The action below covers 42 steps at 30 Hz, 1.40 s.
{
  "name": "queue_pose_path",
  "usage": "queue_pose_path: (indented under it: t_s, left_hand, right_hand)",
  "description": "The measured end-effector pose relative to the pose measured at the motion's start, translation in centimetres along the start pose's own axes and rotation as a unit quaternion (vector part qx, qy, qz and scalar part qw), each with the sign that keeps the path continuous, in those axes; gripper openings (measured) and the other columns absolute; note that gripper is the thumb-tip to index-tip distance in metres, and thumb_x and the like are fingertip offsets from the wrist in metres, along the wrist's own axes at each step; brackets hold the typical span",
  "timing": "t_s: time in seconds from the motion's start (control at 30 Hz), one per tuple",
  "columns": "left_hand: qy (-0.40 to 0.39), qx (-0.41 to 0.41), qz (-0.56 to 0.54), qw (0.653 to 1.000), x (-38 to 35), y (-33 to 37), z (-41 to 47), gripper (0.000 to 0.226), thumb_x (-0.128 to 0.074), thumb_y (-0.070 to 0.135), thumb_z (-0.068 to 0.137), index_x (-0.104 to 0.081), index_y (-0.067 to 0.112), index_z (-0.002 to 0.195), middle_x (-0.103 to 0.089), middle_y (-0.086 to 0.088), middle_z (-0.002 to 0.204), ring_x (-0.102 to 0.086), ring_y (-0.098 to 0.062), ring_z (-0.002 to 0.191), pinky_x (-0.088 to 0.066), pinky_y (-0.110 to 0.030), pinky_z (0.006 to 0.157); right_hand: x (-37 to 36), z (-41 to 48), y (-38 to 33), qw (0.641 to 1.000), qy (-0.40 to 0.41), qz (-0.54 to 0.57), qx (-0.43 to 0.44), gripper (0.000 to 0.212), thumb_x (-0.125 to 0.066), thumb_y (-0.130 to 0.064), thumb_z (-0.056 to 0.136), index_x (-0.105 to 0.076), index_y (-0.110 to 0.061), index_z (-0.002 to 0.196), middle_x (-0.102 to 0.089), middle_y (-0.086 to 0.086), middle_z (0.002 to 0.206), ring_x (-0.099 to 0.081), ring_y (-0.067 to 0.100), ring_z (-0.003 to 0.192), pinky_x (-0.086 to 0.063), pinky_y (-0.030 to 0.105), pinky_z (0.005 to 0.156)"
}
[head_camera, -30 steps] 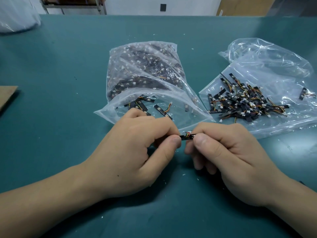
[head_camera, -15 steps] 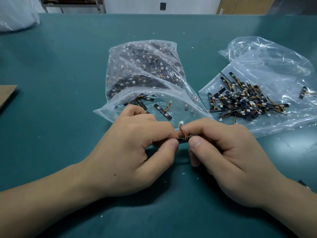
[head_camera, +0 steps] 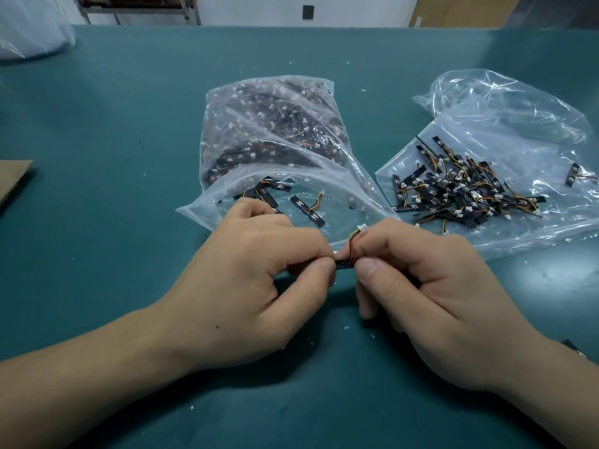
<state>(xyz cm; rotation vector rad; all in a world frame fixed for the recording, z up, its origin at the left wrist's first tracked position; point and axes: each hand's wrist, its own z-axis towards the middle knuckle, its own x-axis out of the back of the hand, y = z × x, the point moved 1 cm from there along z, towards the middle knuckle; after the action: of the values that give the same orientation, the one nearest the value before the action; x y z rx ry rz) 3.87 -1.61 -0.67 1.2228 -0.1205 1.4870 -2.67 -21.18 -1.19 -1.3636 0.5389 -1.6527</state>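
Observation:
Both hands meet over the green table, just in front of the middle bag. My left hand (head_camera: 259, 286) pinches one end of a small black circuit strip (head_camera: 344, 264) between thumb and forefinger. My right hand (head_camera: 434, 293) pinches the other end, where thin red, orange and yellow wires (head_camera: 353, 246) rise to a white connector (head_camera: 362, 227) beside my forefinger. Most of the strip is hidden by my fingertips.
A clear plastic bag (head_camera: 272, 137) packed with the same strips lies behind my hands, its mouth toward me with a few loose strips (head_camera: 306, 210) inside. To the right a flattened bag (head_camera: 518, 124) carries a pile of strips (head_camera: 466, 192). Cardboard (head_camera: 13, 179) lies at the left edge.
The wires and white connector have swung up from beside the strip and now stand upright by my right forefinger. Both hands keep their pinch, almost in place.

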Motion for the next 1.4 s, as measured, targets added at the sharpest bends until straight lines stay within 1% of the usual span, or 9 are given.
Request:
queue_pose_path:
  t_s: [0.1, 0.17, 0.23, 0.33, 0.83, 0.93, 1.17, 1.27, 1.4]
  left_hand:
    - [0.016, -0.004, -0.01, 1.0, 0.03, -0.01, -0.07, 0.025, -0.051, 0.023, 0.094, -0.066, 0.021, 0.074, -0.06, 0.006, 0.063, -0.055, -0.015, 0.062, -0.042, -0.047, 0.085]
    - [0.018, -0.005, -0.019, 1.0, 0.1, -0.01, -0.1, 0.024, -0.051, 0.023, 0.094, -0.066, 0.02, 0.075, -0.061, 0.006, 0.064, -0.056, -0.015, 0.063, -0.042, -0.046, 0.085]
    - [0.007, -0.005, -0.022, 1.0, 0.12, -0.05, -0.07, 0.024, -0.052, 0.025, 0.094, -0.067, 0.02, 0.077, -0.061, 0.007, 0.065, -0.055, -0.012, 0.063, -0.042, -0.046, 0.086]
    - [0.002, -0.009, -0.006, 1.0, 0.08, -0.09, -0.09, 0.025, -0.052, 0.025, 0.094, -0.067, 0.021, 0.075, -0.06, 0.007, 0.063, -0.055, -0.013, 0.062, -0.043, -0.046, 0.087]
    - [0.0, -0.02, -0.006, 1.0, 0.06, -0.16, -0.21, 0.024, -0.052, 0.026, 0.096, -0.067, 0.02, 0.078, -0.06, 0.008, 0.064, -0.054, -0.013, 0.062, -0.043, -0.046, 0.085]
    - [0.007, -0.025, 0.004, 1.0, 0.06, -0.15, -0.25, 0.025, -0.053, 0.025, 0.096, -0.067, 0.019, 0.076, -0.055, 0.008, 0.061, -0.049, -0.013, 0.06, -0.043, -0.044, 0.082]
    - [0.014, -0.022, -0.021, 0.999, 0.14, -0.03, -0.13, 0.021, -0.054, 0.021, 0.092, -0.068, 0.018, 0.077, -0.059, 0.008, 0.063, -0.053, -0.014, 0.061, -0.042, -0.046, 0.082]
    - [0.008, -0.019, -0.019, 1.0, 0.11, -0.03, -0.18, 0.021, -0.054, 0.022, 0.093, -0.069, 0.019, 0.079, -0.06, 0.009, 0.063, -0.055, -0.014, 0.061, -0.043, -0.046, 0.084]
    - [0.002, -0.02, -0.017, 1.0, 0.13, -0.12, -0.21, 0.023, -0.054, 0.026, 0.094, -0.066, 0.018, 0.076, -0.056, 0.009, 0.063, -0.05, -0.011, 0.061, -0.043, -0.045, 0.084]
  right_hand:
    - [-0.08, 0.18, -0.15, 1.0, -0.001, 0.006, -0.018, 0.019, -0.049, -0.033, 0.102, -0.065, -0.025, 0.104, -0.066, -0.007, 0.065, -0.058, 0.005, 0.054, -0.039, 0.01, 0.056]
    - [-0.03, 0.28, -0.2, 1.0, -0.005, -0.007, -0.026, 0.023, -0.047, -0.037, 0.102, -0.066, -0.026, 0.095, -0.067, -0.008, 0.066, -0.059, 0.007, 0.054, -0.039, 0.011, 0.055]
    - [0.07, 0.27, -0.33, 1.0, -0.003, -0.018, -0.02, 0.025, -0.047, -0.035, 0.102, -0.064, -0.025, 0.086, -0.065, -0.008, 0.063, -0.058, 0.006, 0.053, -0.038, 0.011, 0.054]
    - [0.11, 0.18, -0.48, 1.0, -0.002, -0.018, -0.015, 0.025, -0.048, -0.033, 0.101, -0.064, -0.025, 0.082, -0.063, -0.01, 0.061, -0.057, 0.006, 0.051, -0.038, 0.012, 0.053]
    - [0.1, 0.23, -0.51, 1.0, -0.01, -0.001, -0.026, 0.025, -0.047, -0.034, 0.101, -0.064, -0.026, 0.084, -0.066, -0.009, 0.064, -0.059, 0.005, 0.053, -0.038, 0.01, 0.055]
    - [0.06, 0.29, -0.59, 1.0, -0.014, -0.012, -0.024, 0.025, -0.047, -0.034, 0.101, -0.063, -0.027, 0.082, -0.066, -0.01, 0.063, -0.06, 0.003, 0.053, -0.037, 0.009, 0.055]
    - [0.05, 0.21, -0.57, 1.0, 0.007, -0.007, -0.015, 0.027, -0.049, -0.031, 0.101, -0.065, -0.02, 0.083, -0.064, -0.007, 0.061, -0.058, 0.006, 0.051, -0.038, 0.011, 0.053]
    - [0.08, 0.21, -0.52, 1.0, 0.009, -0.012, -0.018, 0.026, -0.049, -0.031, 0.1, -0.064, -0.023, 0.081, -0.063, -0.008, 0.059, -0.058, 0.008, 0.05, -0.038, 0.011, 0.053]
    - [0.04, 0.19, -0.58, 0.999, -0.002, -0.038, -0.007, 0.025, -0.049, -0.031, 0.101, -0.064, -0.024, 0.083, -0.062, -0.007, 0.06, -0.057, 0.009, 0.052, -0.039, 0.015, 0.053]
